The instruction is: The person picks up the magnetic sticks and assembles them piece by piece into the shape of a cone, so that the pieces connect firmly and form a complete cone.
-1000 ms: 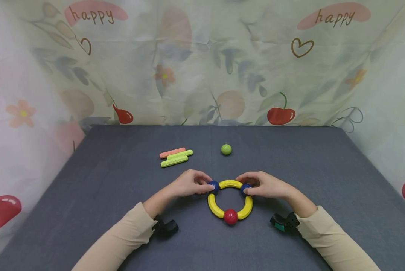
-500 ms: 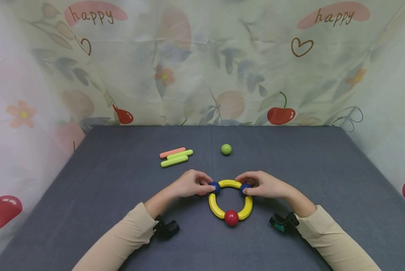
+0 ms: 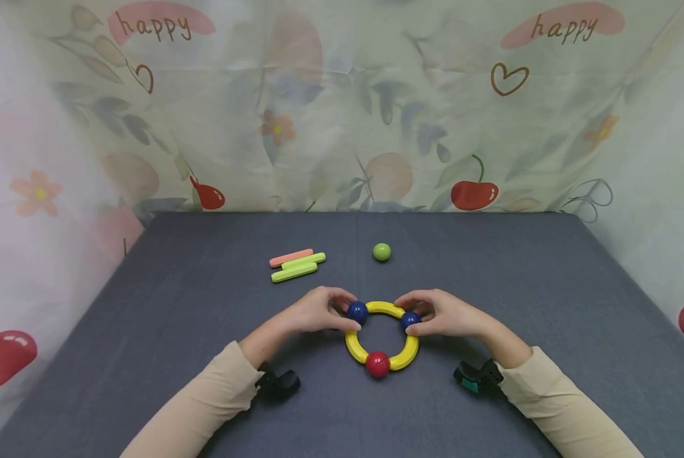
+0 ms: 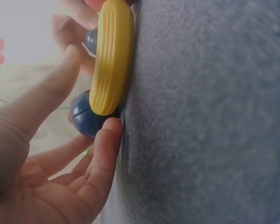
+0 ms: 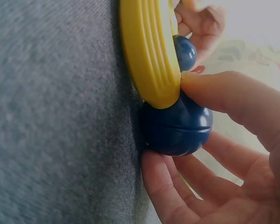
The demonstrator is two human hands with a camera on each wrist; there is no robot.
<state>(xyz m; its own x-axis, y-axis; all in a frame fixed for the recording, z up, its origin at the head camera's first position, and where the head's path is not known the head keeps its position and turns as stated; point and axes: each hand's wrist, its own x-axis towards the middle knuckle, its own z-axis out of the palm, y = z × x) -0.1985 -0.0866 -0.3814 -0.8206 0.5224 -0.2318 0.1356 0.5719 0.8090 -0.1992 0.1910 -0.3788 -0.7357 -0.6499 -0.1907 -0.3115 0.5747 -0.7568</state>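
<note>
Three curved yellow rods [image 3: 356,346] join two blue balls and a red ball [image 3: 378,364] in a ring flat on the table. My left hand [image 3: 321,310] is at the left blue ball [image 3: 357,312]; in the left wrist view its fingertips touch that ball [image 4: 86,116], while the thumb stands apart from it. With thumb and fingers my right hand [image 3: 447,313] pinches the right blue ball [image 3: 410,320]. The right wrist view shows this ball [image 5: 177,126] between thumb and fingertips, against the end of a ribbed yellow rod [image 5: 151,51].
Beyond the ring, a green ball [image 3: 382,252] lies on the dark grey table [image 3: 491,267]. To its left are two yellow-green sticks [image 3: 294,273] and an orange one [image 3: 291,258], side by side. A patterned cloth [image 3: 319,114] hangs behind the table.
The ring has shifted a little to the left and turned slightly, its red ball moving left. My left thumb has come off the left blue ball; my right hand keeps its pinch.
</note>
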